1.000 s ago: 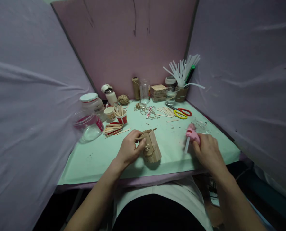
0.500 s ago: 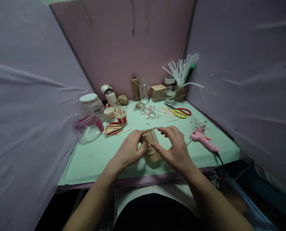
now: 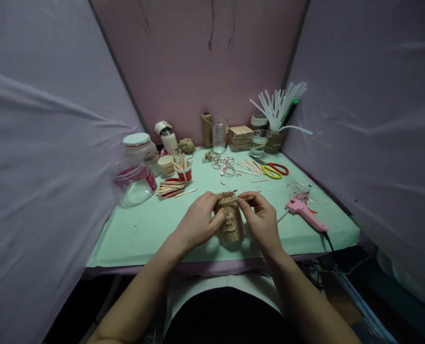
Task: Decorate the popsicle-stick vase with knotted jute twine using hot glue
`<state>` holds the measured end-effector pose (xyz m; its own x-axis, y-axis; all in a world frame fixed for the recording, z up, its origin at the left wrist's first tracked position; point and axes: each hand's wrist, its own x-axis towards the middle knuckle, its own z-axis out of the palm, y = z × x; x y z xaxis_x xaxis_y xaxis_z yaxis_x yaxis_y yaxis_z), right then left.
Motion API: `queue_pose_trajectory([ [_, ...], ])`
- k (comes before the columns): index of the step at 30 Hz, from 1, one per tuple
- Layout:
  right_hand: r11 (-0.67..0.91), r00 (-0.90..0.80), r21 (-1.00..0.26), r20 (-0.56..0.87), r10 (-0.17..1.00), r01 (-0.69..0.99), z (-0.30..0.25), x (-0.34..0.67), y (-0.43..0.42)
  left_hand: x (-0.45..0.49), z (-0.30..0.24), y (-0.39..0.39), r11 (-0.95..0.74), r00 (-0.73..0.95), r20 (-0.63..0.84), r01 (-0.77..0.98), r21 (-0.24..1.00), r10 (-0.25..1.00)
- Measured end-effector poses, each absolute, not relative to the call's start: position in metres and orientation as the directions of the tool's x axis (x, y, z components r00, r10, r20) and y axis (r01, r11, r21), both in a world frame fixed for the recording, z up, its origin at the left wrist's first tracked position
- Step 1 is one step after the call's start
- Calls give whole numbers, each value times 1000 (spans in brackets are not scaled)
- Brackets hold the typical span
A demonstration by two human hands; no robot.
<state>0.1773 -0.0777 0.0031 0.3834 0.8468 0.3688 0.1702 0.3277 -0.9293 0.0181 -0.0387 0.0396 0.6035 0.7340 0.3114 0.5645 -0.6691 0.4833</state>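
A small cup-shaped piece (image 3: 231,224) covered with upright wooden craft sticks stands near the table's front edge, with a twine-like decoration on its front. My left hand (image 3: 202,217) is wrapped around its left side, the thumb pressing the front. Along the upper rim runs a strand of twine (image 3: 230,201). My right hand (image 3: 260,216) pinches the strand's right end between thumb and forefinger, close to the rim. The cup's inside and back are mostly hidden.
A pink glue gun (image 3: 307,214) with its cord lies on the right. Behind are scissors (image 3: 272,171), loose sticks (image 3: 250,167) and tangled string (image 3: 219,163). On the left stand a clear jar (image 3: 136,191) and a red paper cup of sticks (image 3: 184,173).
My right hand has closed from spread fingers into a pinch on the twine at the rim. The stick-covered cup now stands more upright in my left hand. The view has shifted slightly.
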Motion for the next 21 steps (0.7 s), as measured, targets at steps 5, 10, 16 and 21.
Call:
queue_pose_trajectory([
  [5,304,391,-945,326,861,120,-5,181,-74,18,39,-38,-667,592,323,571,479,738],
  [10,302,395,-945,326,859,124,-9,185,-71,19,38,-37,-670,581,342,576,468,739],
  [16,281,393,-950,311,865,134,-7,186,-69,19,37,-37,-666,572,348,579,471,743],
  [21,267,364,-952,304,880,150,-6,187,-67,19,36,-37,-666,575,345,574,476,742],
])
